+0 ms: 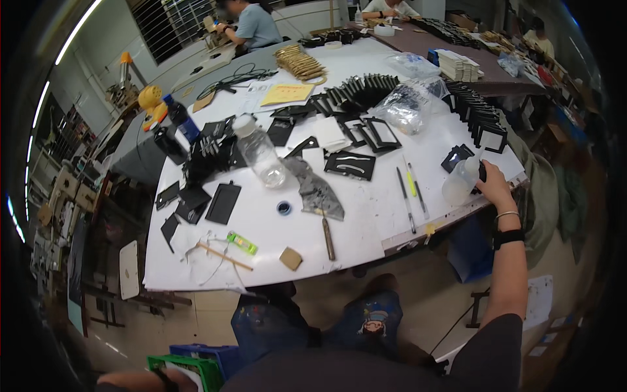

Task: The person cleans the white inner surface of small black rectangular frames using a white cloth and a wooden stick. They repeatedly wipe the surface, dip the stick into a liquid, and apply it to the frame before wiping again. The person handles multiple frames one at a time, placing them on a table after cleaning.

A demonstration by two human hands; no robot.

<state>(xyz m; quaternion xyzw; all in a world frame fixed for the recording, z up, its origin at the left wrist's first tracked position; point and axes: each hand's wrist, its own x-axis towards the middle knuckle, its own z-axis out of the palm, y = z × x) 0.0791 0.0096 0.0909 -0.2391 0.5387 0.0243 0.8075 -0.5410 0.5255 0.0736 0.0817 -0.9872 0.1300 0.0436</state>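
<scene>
At the right edge of the white-covered table, my right hand [495, 183] has its fingers around a small black piece [482, 171], mostly hidden by the hand. Just left of it stands a translucent squeeze bottle [458, 183] with a white nozzle. Behind the bottle lie black card-holder-like pieces [456, 158]. A row of black framed holders [482, 122] runs away from there. Low at the picture's left, my left hand [182, 380] is beside a green plastic crate [183, 361]; its fingers are cut off by the lower edge.
Pens [405, 198], a wooden-handled awl [328, 240], a grey cloth [316, 188] and a clear plastic bottle [259, 152] lie or stand on the table [362, 235]. Black flat pieces [223, 202] are at left. Plastic bags [409, 105] lie farther back. Other people sit beyond the table.
</scene>
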